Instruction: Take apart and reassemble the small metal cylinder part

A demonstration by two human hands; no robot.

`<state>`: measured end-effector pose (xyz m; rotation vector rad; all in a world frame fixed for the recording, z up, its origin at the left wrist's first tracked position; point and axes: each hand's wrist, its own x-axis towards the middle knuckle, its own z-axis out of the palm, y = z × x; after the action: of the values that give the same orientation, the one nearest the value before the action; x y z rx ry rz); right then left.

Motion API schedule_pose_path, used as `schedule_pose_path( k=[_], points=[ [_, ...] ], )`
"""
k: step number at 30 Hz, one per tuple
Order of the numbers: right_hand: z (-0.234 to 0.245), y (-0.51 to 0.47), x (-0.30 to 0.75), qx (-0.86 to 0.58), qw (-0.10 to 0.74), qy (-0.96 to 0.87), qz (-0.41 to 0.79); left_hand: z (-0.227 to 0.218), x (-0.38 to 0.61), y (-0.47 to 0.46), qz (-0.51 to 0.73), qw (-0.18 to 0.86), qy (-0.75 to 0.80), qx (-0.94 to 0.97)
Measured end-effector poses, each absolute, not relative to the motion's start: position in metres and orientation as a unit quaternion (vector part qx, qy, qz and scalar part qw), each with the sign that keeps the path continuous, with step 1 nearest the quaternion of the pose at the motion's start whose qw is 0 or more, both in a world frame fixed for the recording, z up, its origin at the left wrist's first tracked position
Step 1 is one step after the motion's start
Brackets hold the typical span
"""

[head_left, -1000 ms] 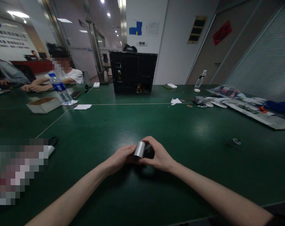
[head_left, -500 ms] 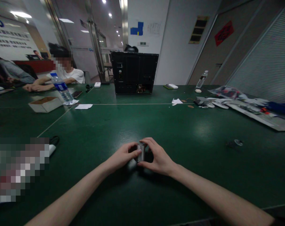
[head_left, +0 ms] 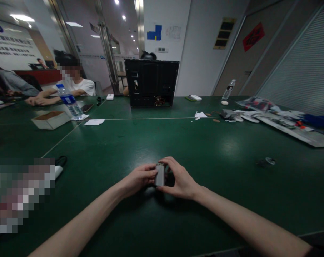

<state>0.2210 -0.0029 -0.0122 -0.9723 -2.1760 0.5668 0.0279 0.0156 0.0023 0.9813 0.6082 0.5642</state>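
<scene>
Between my hands, just above the green table [head_left: 124, 139], is a small grey metallic block [head_left: 160, 175] with a flat face turned toward me. My left hand [head_left: 140, 178] pinches its left side with thumb and fingers. The fingertips of my right hand [head_left: 180, 178] grip it at top and bottom, thumb below and index finger above. What exactly the block is I cannot make out. Off to the right on the table lies a small dark object with a clear round rim [head_left: 270, 161].
A black open-backed case [head_left: 152, 82] stands at the far side. On the left are an open box [head_left: 50, 120], a water bottle [head_left: 69, 101] and a seated person [head_left: 76, 84]. A board with parts [head_left: 295, 130] and another bottle [head_left: 228, 90] are at right.
The block has been turned between my fingers, so a broader, lighter flat face shows now. My left thumb has shifted a little toward its edge; the right hand stays almost in place.
</scene>
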Motion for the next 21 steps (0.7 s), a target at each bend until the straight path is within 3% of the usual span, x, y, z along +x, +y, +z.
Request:
schedule_pose_path(
  k=[4, 16, 21],
  points=[
    [-0.0153, -0.0012, 0.2202, -0.383, 0.356, -0.83, 0.196, 0.0014, 0.0263, 0.0179, 0.278, 0.771, 0.293, 0.493],
    [-0.0138, -0.0021, 0.2151, -0.39, 0.352, -0.828, 0.198, 0.0038, 0.0289, 0.0167, 0.258, 0.55, 0.382, 0.696],
    [-0.0122, -0.0025, 0.2158, -0.378, 0.338, -0.835, 0.216, 0.0021, 0.0275, 0.0187, 0.26, 0.521, 0.392, 0.713]
  ],
)
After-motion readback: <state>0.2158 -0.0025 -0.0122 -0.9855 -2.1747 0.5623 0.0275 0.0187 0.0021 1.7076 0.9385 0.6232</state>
